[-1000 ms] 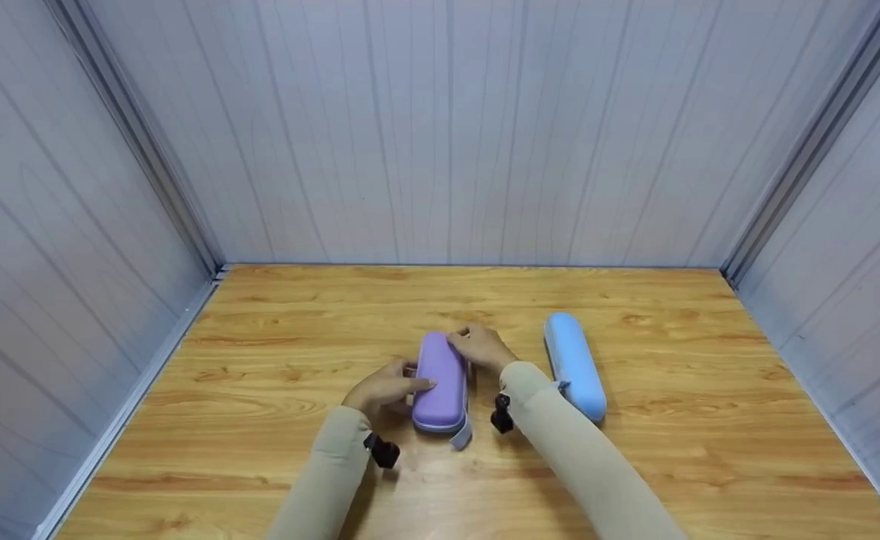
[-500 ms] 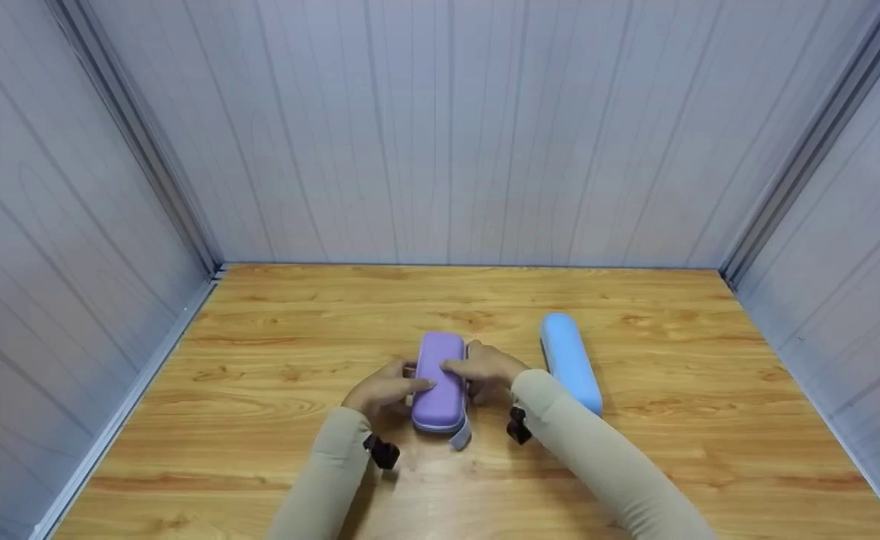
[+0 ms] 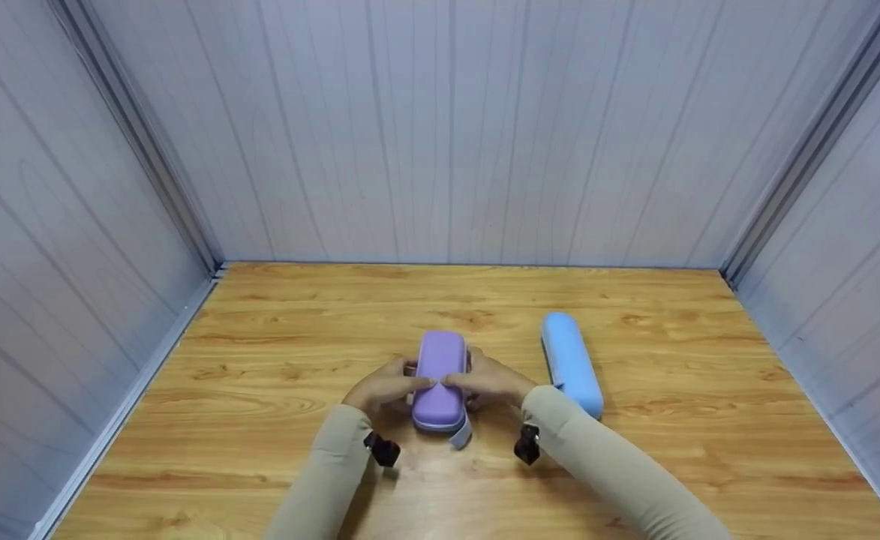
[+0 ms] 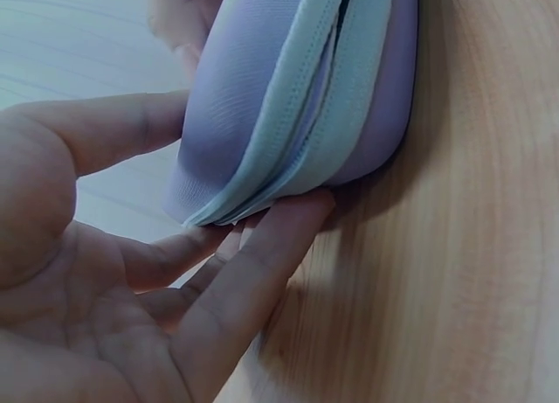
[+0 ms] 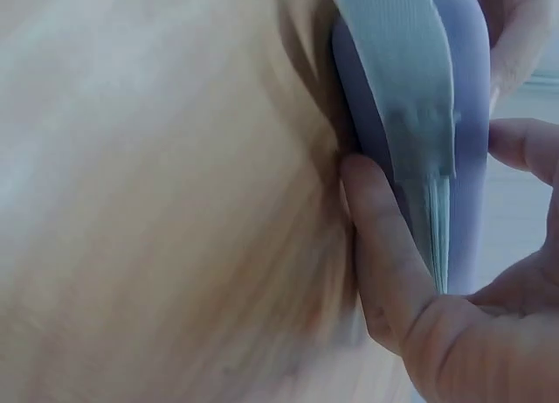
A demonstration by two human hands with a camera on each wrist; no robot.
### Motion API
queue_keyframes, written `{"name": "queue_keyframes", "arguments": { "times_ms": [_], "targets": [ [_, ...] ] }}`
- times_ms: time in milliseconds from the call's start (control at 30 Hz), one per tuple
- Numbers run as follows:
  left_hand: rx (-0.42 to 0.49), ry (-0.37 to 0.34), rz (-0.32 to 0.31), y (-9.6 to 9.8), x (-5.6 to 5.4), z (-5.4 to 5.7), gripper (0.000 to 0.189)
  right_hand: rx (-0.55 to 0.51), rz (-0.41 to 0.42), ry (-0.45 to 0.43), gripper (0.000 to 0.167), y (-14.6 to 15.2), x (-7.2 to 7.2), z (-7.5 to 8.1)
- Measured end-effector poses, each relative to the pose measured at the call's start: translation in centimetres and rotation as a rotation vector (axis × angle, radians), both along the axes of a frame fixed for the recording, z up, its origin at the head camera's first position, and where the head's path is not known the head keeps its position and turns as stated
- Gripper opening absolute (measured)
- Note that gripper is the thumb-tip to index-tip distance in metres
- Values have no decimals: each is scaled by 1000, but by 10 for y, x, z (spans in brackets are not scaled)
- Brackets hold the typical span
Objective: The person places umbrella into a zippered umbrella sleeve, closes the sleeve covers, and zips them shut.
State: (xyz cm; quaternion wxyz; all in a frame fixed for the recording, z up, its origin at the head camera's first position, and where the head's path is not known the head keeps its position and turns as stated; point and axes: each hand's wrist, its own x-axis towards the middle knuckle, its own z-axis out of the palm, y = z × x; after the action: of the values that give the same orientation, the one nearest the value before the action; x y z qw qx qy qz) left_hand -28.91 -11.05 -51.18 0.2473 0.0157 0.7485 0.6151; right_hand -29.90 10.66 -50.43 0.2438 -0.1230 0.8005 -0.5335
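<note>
A purple zippered hard case (image 3: 441, 360) lies on the wooden table between both hands, with a short grey strap (image 3: 461, 435) at its near right corner. My left hand (image 3: 387, 388) holds its left side, thumb on top and fingers low along the edge. On the opposite side, my right hand (image 3: 494, 379) grips the case, its thumb on the lid close to the other thumb. Pale zipper tape (image 4: 288, 114) runs round the case in the left wrist view, with a narrow slit along it. The right wrist view shows the strap (image 5: 406, 97) hanging over the zipper.
A light blue case (image 3: 573, 364) of similar long shape lies to the right, just beyond the right forearm. Pale panel walls (image 3: 440, 135) enclose the wooden table (image 3: 297, 315) at the back and both sides.
My right hand has moved from the far right corner of the purple case down its right side, and its thumb now rests on top. The left hand keeps its hold.
</note>
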Motion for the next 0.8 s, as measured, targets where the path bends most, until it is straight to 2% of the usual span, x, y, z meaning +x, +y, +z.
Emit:
{"name": "queue_keyframes", "arguments": {
  "times_ms": [167,333,600,800],
  "targets": [
    [10,6,-18,0,-3,1,67,-72,-13,6,83,-1,4,-5],
    [-40,23,-21,3,-12,6,77,-98,-24,-15,82,-1,4,-9],
    [-63,14,52,7,-33,8,51,-132,-24,-22,81,-4,5,-9],
    [-111,40,108,13,-47,10,50,-137,-31,-14,81,-4,6,-9]
  ]
}}
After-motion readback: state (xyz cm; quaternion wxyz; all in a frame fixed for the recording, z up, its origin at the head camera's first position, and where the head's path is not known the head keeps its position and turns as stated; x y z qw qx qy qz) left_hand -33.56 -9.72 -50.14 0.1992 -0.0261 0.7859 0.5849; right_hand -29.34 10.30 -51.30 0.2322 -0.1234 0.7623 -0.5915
